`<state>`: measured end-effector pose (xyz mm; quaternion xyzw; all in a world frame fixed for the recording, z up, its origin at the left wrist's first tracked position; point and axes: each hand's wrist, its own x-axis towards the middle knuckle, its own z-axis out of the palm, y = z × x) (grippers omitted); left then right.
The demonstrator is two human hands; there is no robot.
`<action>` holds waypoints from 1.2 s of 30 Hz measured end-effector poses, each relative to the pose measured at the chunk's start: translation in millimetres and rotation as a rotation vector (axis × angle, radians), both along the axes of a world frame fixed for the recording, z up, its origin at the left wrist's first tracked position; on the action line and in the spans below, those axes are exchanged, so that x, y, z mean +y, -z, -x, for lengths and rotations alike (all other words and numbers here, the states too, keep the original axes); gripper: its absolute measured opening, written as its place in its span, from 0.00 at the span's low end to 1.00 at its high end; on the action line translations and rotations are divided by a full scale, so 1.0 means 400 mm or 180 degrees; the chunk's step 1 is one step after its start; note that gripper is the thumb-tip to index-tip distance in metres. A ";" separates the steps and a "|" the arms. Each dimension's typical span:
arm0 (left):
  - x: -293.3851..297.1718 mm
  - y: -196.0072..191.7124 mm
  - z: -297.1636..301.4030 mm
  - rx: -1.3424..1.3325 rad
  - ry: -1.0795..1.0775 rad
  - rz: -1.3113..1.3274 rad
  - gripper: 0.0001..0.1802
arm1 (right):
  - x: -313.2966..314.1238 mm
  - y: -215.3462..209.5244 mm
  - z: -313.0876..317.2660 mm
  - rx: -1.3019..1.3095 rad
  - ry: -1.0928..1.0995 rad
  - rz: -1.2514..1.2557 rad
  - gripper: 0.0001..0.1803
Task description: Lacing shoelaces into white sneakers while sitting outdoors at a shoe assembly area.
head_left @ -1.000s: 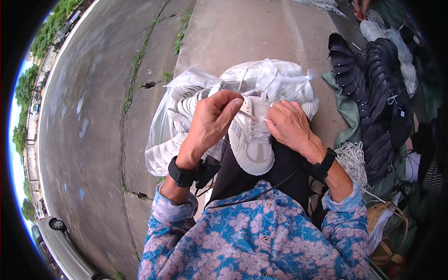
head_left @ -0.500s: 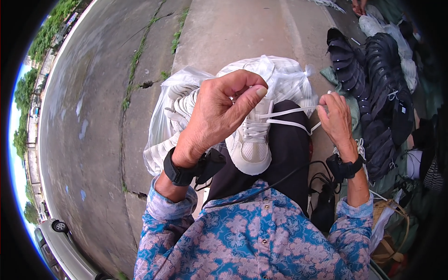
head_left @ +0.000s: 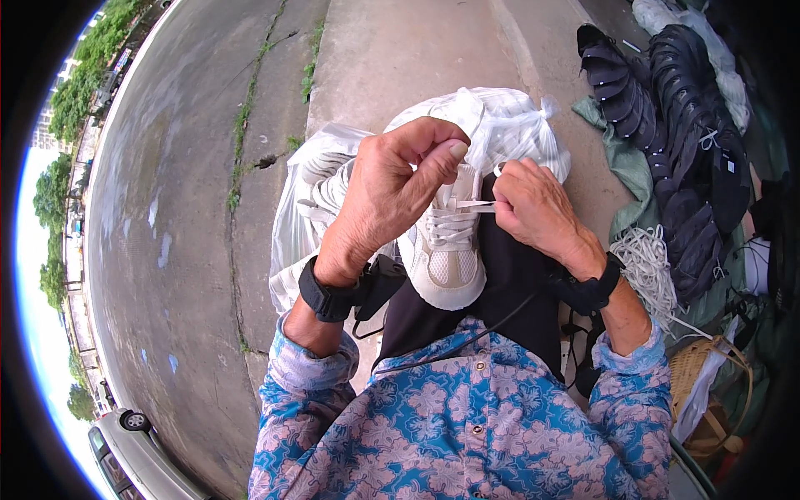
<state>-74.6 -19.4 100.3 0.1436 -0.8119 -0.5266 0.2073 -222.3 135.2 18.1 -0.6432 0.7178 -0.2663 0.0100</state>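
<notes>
A white and beige sneaker [head_left: 442, 271] rests on my dark-trousered lap, toe toward me, with laces threaded across its front. My left hand [head_left: 396, 183] is over the shoe's left side, thumb and forefinger pinched together near the collar. What sits in that pinch, if anything, cannot be made out. Close by the shoe's right side, my right hand [head_left: 537, 204] is closed on a white shoelace [head_left: 475, 206] that runs taut from the eyelets. The shoe's heel end is partly hidden behind my left hand.
Clear plastic bags [head_left: 521, 125] of white shoes stand just beyond my knees. To the right lie rows of black shoes [head_left: 687, 125], a bundle of white laces [head_left: 646, 271] and a woven basket [head_left: 692, 371]. A car [head_left: 137, 462] is parked at far left.
My right hand has come in from the right to beside the shoe, and the long lace loops have shortened. My left hand stays nearly in place, still pinched.
</notes>
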 end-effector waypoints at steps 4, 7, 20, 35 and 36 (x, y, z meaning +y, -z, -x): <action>-0.011 0.037 0.002 -0.0079 0.0020 -0.0232 0.09 | 0.090 -0.017 0.077 0.0061 0.0495 0.0010 0.05; -0.031 0.077 0.000 -0.0653 0.0207 0.0906 0.12 | 0.140 -0.024 0.129 0.0300 0.0785 0.0018 0.04; -0.078 0.146 -0.023 -0.0677 0.0443 0.2036 0.06 | 0.329 0.010 0.310 0.0374 0.2366 -0.0015 0.06; -0.006 0.131 -0.006 -0.0587 0.0654 0.2012 0.09 | 0.192 0.006 0.163 -0.2263 0.0969 0.0291 0.16; 0.004 0.134 0.000 -0.0592 0.0649 0.2013 0.09 | 0.169 -0.005 0.138 -0.2266 0.0963 0.0290 0.16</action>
